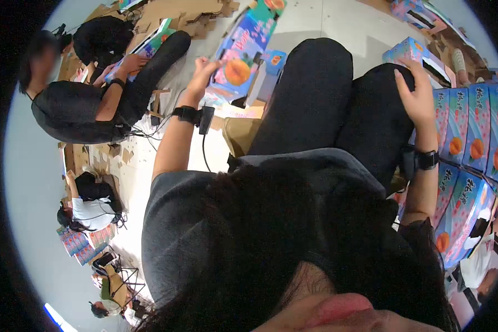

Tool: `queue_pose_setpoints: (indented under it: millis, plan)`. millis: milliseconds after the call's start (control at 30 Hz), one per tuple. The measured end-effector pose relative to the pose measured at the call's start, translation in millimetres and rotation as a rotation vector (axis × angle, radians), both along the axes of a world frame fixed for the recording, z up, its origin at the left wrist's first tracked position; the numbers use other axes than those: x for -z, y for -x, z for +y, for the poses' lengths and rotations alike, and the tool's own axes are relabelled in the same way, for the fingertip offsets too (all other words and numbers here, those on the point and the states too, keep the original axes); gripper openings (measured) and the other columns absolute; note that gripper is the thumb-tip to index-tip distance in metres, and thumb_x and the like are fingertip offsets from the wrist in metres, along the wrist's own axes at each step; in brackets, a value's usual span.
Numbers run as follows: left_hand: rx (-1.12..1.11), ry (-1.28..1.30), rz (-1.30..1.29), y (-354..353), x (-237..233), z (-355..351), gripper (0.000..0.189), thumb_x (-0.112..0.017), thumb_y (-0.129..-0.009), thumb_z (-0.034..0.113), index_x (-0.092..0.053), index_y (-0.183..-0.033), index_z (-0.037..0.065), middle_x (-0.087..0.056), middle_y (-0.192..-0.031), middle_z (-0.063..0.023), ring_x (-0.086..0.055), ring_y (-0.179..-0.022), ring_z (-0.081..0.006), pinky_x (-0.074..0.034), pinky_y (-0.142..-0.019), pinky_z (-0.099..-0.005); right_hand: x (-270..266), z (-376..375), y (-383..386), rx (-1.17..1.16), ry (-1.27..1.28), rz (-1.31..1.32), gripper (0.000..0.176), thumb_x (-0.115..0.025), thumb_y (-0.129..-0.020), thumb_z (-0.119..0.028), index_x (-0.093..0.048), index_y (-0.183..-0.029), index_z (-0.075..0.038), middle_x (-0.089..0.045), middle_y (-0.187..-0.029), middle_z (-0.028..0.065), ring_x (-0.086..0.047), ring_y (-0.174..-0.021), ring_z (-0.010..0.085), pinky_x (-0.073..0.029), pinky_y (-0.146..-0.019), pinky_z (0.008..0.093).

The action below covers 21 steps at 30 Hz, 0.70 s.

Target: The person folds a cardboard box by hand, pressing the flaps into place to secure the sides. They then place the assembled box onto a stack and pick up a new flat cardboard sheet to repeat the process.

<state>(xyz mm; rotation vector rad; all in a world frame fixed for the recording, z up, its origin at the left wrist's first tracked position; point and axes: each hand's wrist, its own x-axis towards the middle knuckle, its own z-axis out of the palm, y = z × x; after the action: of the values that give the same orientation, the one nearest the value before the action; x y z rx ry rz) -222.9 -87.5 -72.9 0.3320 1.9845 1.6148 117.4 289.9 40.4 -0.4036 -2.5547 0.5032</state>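
Observation:
My left hand [201, 80] is closed on the near left edge of a printed carton [243, 52], blue, green and pink with a peach picture. The carton stands tilted beyond my left thigh, and flaps with dark strips show at its lower side. My right hand [418, 91] lies on my right knee, fingers stretched out, with nothing visible in it. Just past those fingertips is another blue and pink carton [406, 50], partly hidden by the knee.
Stacked peach-print cartons [476, 130] stand close on my right. A seated person [88, 105] at the left holds a similar carton [152, 44]. Flattened cardboard [188, 16] covers the floor beyond. Cables hang near my left wrist. Other people sit further back.

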Motion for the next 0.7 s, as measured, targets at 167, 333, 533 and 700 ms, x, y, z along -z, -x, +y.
queue_pose_setpoints:
  millis: [167, 333, 533, 700]
  plan:
    - [0.041, -0.030, 0.552, -16, -63, 16, 0.065, -0.084, -0.069, 0.034, -0.035, -0.102, 0.006, -0.041, -0.092, -0.0030, -0.044, -0.088, -0.0143, -0.041, -0.078, -0.0264, -32, -65, 10, -0.114, -0.399, 0.152, 0.062, -0.071, -0.074, -0.013, -0.052, -0.133, -0.009, -0.053, -0.131, 0.0168, -0.050, -0.123, 0.0365, -0.041, -0.102, 0.0448]
    - [0.067, -0.177, 0.998, -91, -161, 35, 0.070, -0.088, -0.061, 0.035, -0.035, -0.097, 0.007, -0.038, -0.092, -0.0033, -0.040, -0.084, -0.0137, -0.039, -0.075, -0.0257, -54, -124, 13, -0.345, -0.514, 0.364, 0.052, -0.068, -0.076, -0.011, -0.059, -0.124, -0.029, -0.040, -0.147, 0.0110, -0.035, -0.137, 0.0325, -0.033, -0.111, 0.0473]
    - [0.128, -0.336, 0.913, -214, -204, 41, 0.069, -0.088, -0.056, 0.034, -0.036, -0.093, 0.008, -0.041, -0.090, -0.0068, -0.043, -0.086, -0.0180, -0.039, -0.076, -0.0298, -98, -153, -24, -0.313, -0.761, 0.536, 0.051, -0.061, -0.077, -0.011, -0.058, -0.120, -0.037, -0.041, -0.148, 0.0052, -0.036, -0.138, 0.0280, -0.025, -0.115, 0.0504]
    - [0.224, -0.184, 0.996, -287, -197, 44, 0.068, -0.086, -0.059, 0.044, -0.039, -0.090, 0.005, -0.041, -0.085, -0.0083, -0.042, -0.081, -0.0248, -0.036, -0.076, -0.0378, -83, -147, -72, -0.306, -0.753, 0.332, 0.057, -0.060, -0.079, -0.016, -0.052, -0.134, -0.033, -0.044, -0.144, 0.0041, -0.038, -0.136, 0.0252, -0.024, -0.115, 0.0517]
